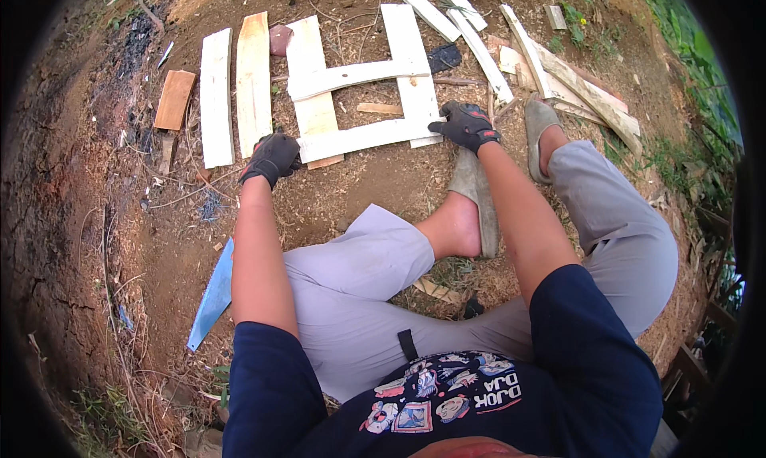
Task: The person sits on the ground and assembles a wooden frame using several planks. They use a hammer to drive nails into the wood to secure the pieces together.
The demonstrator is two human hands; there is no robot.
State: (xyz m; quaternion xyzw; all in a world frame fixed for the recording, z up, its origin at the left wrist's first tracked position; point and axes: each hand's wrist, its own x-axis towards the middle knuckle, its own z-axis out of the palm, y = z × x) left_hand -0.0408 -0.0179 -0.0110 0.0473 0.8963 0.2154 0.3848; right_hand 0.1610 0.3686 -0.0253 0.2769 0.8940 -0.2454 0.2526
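White-painted cross plank (363, 137) is gripped at its ends by gloved left hand (272, 158) and right hand (465, 126).

My left hand (271, 158) sits at the left end of the near crosspiece (363, 136), my right hand (465, 126) at its right end. Between them the crosspiece lies bare, so either hand could slide along it. Behind it two upright boards (313, 83) and a second crosspiece (351, 76) block a flat reach, with open dirt pockets between them. Left of my left hand two loose planks (217, 99) lie side by side, a short brown board (175, 99) beyond them. To the right, my sandalled feet (538, 123) and a heap of offcuts (574, 83) crowd the ground. A blue saw blade (214, 297) lies by my left elbow. Bare soil in front of my knees is open.
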